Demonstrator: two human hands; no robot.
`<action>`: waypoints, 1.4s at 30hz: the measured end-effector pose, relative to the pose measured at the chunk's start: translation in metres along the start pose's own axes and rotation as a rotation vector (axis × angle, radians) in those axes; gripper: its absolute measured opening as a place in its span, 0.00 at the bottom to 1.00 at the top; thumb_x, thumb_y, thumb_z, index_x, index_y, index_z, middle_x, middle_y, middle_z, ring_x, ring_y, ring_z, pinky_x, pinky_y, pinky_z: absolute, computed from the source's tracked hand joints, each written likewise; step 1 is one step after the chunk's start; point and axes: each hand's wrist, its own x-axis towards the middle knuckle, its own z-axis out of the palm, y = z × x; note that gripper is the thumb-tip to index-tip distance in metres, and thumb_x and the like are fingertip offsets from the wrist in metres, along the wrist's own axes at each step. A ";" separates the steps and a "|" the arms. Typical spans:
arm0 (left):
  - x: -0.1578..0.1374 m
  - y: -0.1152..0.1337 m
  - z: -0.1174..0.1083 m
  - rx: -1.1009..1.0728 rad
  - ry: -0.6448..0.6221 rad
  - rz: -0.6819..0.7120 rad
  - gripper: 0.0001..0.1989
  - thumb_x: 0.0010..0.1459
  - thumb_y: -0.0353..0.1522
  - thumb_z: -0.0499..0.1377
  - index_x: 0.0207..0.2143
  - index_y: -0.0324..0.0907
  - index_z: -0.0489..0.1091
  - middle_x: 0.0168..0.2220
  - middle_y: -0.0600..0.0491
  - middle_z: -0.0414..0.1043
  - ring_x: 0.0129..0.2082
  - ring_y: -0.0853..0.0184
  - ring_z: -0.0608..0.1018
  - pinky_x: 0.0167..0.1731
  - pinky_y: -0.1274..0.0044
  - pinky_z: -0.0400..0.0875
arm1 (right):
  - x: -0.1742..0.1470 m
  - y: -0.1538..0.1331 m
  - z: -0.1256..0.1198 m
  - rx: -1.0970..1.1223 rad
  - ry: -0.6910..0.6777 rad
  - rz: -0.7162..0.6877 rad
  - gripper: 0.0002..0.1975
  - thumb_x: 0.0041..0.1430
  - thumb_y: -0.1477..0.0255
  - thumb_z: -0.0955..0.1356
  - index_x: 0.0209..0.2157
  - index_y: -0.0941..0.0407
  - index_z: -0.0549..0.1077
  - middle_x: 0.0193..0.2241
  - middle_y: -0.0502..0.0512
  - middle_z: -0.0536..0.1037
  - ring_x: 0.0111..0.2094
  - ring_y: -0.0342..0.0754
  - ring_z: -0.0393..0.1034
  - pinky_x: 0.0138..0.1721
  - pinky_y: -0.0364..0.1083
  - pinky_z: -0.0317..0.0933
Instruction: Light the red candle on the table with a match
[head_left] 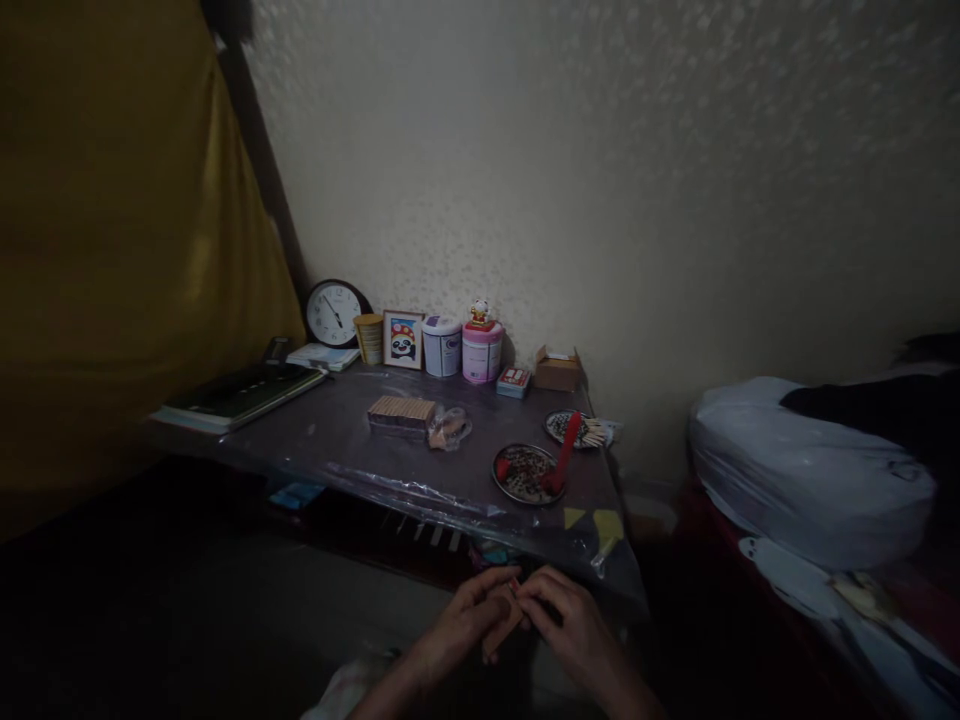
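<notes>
My left hand [471, 618] is closed round a small flat brown packet [504, 628], held low in front of the table's near edge. At the packet's upper end, my right hand [566, 622] pinches with thumb and forefinger. A tiny reddish spot shows between the fingertips; I cannot tell what it is. Beyond the hands, a round metal plate [517, 496] holds dark and pale bits, with a red spoon [568, 450] leaning in it. Behind that lies a second plate [551, 428] with pale sticks [592, 433] on its right side.
A plastic-covered table [345, 450] carries a stack of thin brown pieces [401, 412] beside a clear plastic bag [450, 430]. Along the wall stand a clock [335, 312], a yellow cup [369, 340], a panda picture [403, 340], two tubs [442, 350] and a cardboard box [557, 372]. A large book [244, 395] lies left.
</notes>
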 end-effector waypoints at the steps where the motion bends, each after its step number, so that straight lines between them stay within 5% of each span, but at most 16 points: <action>1: -0.001 0.001 0.000 0.001 0.006 0.000 0.27 0.44 0.39 0.60 0.47 0.37 0.65 0.26 0.54 0.73 0.16 0.74 0.64 0.18 0.79 0.61 | 0.000 0.001 0.000 -0.002 -0.003 0.002 0.10 0.61 0.74 0.63 0.27 0.55 0.71 0.28 0.48 0.72 0.32 0.42 0.69 0.36 0.40 0.60; 17: 0.001 -0.002 -0.002 -0.007 -0.022 0.012 0.28 0.45 0.41 0.61 0.48 0.38 0.65 0.26 0.55 0.72 0.16 0.74 0.65 0.18 0.79 0.60 | -0.004 0.003 0.002 -0.066 -0.072 -0.022 0.11 0.65 0.76 0.57 0.31 0.53 0.65 0.32 0.47 0.68 0.34 0.42 0.67 0.38 0.41 0.58; 23: 0.002 -0.004 -0.003 0.028 0.008 0.017 0.29 0.44 0.42 0.62 0.48 0.38 0.66 0.31 0.51 0.73 0.23 0.70 0.70 0.20 0.79 0.62 | -0.005 0.006 0.003 -0.112 -0.072 -0.037 0.11 0.66 0.75 0.56 0.32 0.52 0.64 0.32 0.47 0.68 0.35 0.42 0.67 0.38 0.42 0.58; 31: -0.005 0.000 -0.002 0.181 0.057 0.069 0.24 0.50 0.41 0.59 0.49 0.41 0.68 0.43 0.47 0.73 0.43 0.59 0.73 0.40 0.72 0.68 | -0.006 0.004 0.004 -0.204 -0.052 -0.024 0.09 0.65 0.75 0.57 0.33 0.52 0.65 0.32 0.48 0.70 0.34 0.43 0.68 0.37 0.42 0.59; 42: -0.001 -0.005 -0.004 0.126 0.057 0.026 0.27 0.48 0.41 0.60 0.50 0.39 0.66 0.40 0.47 0.72 0.35 0.61 0.74 0.31 0.74 0.68 | -0.006 0.004 0.002 -0.160 -0.050 -0.018 0.10 0.65 0.74 0.58 0.31 0.52 0.65 0.32 0.48 0.70 0.35 0.43 0.68 0.37 0.42 0.60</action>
